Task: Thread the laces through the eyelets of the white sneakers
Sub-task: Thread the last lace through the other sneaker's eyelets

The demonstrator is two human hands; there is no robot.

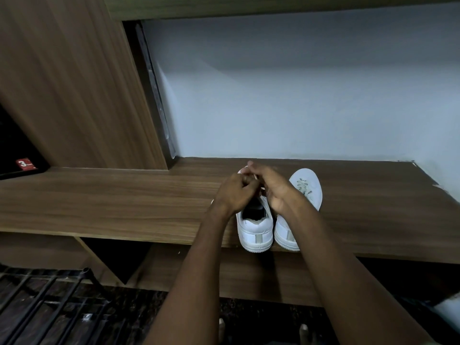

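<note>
two hands (235, 192) (271, 188) pinch a lace (255, 178) over the left shoe (254, 230), toe pointing away; eyelets hidden beneath.

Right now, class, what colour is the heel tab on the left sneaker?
Pale grey-beige, a vertical heel tab on the white left sneaker; head view.

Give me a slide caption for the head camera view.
Both hands lace the left sneaker on a wooden shelf.

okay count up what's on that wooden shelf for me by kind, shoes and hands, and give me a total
White sneakers: 2, the left sneaker and the right sneaker
Hands working on the left one: 2, the left hand and the right hand
Total: 4
</note>
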